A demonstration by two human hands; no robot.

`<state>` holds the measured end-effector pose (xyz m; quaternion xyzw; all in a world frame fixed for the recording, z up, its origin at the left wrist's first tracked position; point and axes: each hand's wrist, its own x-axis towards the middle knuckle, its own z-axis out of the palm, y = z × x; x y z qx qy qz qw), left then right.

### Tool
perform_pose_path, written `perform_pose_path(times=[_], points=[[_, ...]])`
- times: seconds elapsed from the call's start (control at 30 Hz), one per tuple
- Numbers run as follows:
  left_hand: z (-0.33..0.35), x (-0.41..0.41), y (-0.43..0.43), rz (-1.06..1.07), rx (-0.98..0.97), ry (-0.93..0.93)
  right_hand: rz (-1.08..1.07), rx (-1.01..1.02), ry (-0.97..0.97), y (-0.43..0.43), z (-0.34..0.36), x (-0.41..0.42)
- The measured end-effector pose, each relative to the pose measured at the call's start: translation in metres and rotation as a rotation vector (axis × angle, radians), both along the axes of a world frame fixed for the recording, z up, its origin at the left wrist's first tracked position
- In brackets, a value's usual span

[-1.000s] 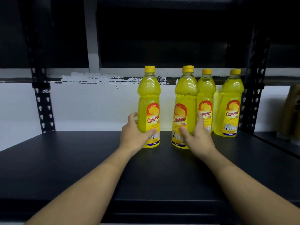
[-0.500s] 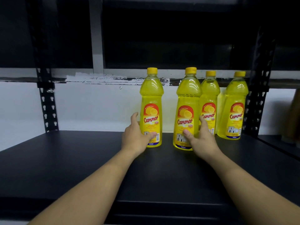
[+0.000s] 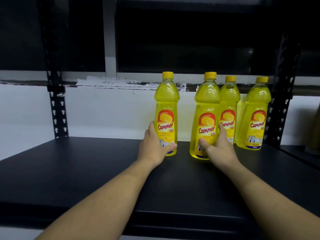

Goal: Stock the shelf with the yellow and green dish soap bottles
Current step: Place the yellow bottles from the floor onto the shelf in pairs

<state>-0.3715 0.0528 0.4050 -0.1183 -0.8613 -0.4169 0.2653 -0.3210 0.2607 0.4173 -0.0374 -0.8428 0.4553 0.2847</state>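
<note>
We found the scene dim overall, its upper half sunk in near-black. Light seemed to fall from above and in front: it lay evenly on the white wall [image 3: 103,115] and left small white glints on the shoulders of the yellow bottles [image 3: 207,101], whose liquid glowed and tinted the wall behind them faintly yellow. The black shelf [image 3: 86,170] showed only a dull sheen. The wide lens bowed the uprights [image 3: 58,108] near the edges. The far right edge was murky and soft, while the label print at centre was sharp enough to read.
</note>
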Motion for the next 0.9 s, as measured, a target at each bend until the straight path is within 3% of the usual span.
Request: perform_pose_path(times=[0.27,0.63,0.9], points=[[0.008,0.006,0.01,0.07,-0.054,0.148,-0.208,0.17,0.109,-0.017,0.003,0.001],[0.011,0.006,0.018,0.185,-0.152,0.108,-0.247,0.236,0.048,-0.021,0.006,-0.003],[0.01,0.036,0.018,0.142,-0.159,0.105,-0.217,0.275,0.033,-0.008,0.01,0.022]])
